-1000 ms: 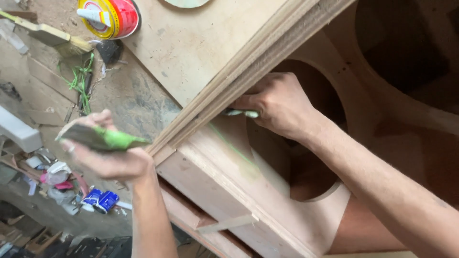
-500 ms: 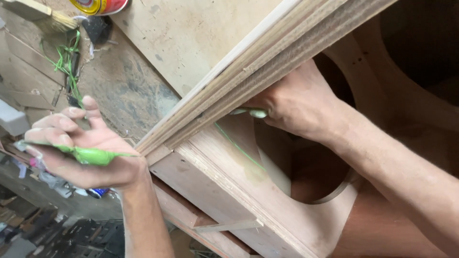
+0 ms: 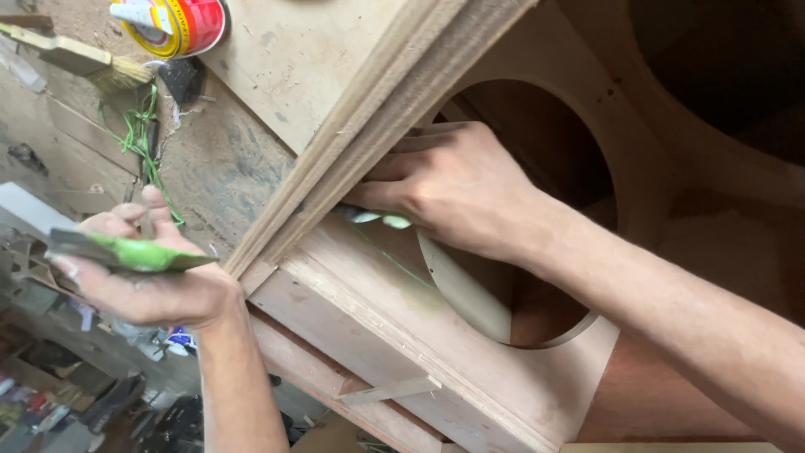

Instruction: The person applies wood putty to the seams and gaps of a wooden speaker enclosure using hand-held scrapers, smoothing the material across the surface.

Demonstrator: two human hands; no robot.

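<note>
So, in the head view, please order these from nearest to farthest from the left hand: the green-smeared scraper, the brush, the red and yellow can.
1. Green-smeared scraper, held in the left hand.
2. Brush, above, upper left.
3. Red and yellow can, top edge, slightly farther.

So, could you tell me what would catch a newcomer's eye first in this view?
Probably the bright green smear on the flat scrap in the left hand, low on the left. Next, the right hand in the middle, pressing a pale green-tipped tool into the seam under the plywood edge, beside the big round hole. A red and yellow can sits top left.
</note>
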